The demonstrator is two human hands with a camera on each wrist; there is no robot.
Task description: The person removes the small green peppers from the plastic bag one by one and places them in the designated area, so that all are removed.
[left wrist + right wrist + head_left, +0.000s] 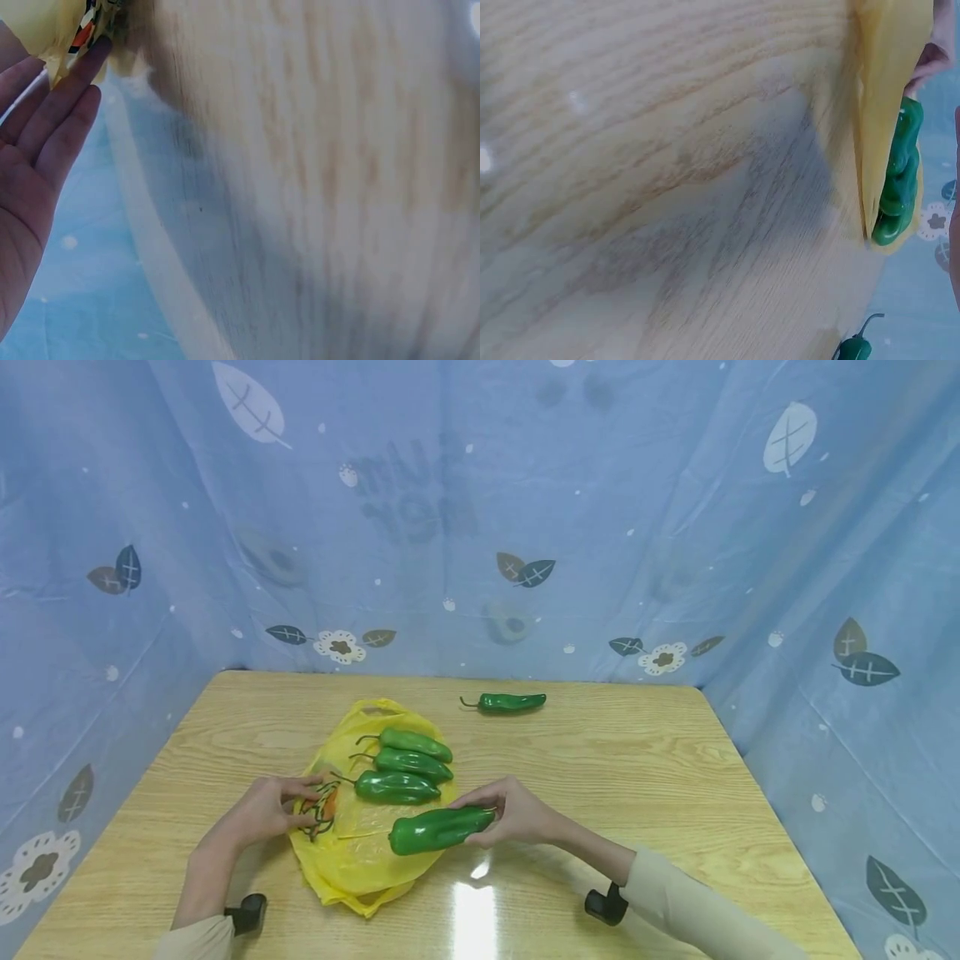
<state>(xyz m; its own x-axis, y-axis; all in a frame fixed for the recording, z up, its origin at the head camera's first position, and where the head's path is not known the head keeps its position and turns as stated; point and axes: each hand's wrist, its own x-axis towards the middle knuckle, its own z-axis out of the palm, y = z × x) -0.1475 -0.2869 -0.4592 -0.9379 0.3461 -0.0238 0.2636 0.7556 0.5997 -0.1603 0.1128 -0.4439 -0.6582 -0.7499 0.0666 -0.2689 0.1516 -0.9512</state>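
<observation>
Right, left side first: the left hand point(266, 810) reaches in over the left half of the pale, wood-grain table point(600, 760), back up, fingertips on the left edge of a crumpled yellow plastic bag point(352, 881), at its orange-and-dark print. Fingers nearly straight, close together in the left wrist view; thumb is hidden there, so can't tell if it pinches the film or just steadies it.

Bag lies flat, left of the table's middle. On it, three long glossy green peppers, stems toward the table's left edge: upper pepper point(415, 743), middle pepper point(414, 765), lower pepper point(397, 787), side by side.

Next, a larger, thick green pepper point(431, 832) at the bag's right edge, blunt end left, below the row. The right hand point(506, 814) pinches its narrower right end between thumb and fingers, forearm slanting in from the table's front right. Whether it touches the bag: can't tell.

Far right of these, a slim green pepper with a thin curved stem point(512, 702) lies apart, near the table's back edge.

Step in hand looks like placing or lifting the thick one; setting it down would call for lowering it level, then loosening the pinch, bag kept flat.
</observation>
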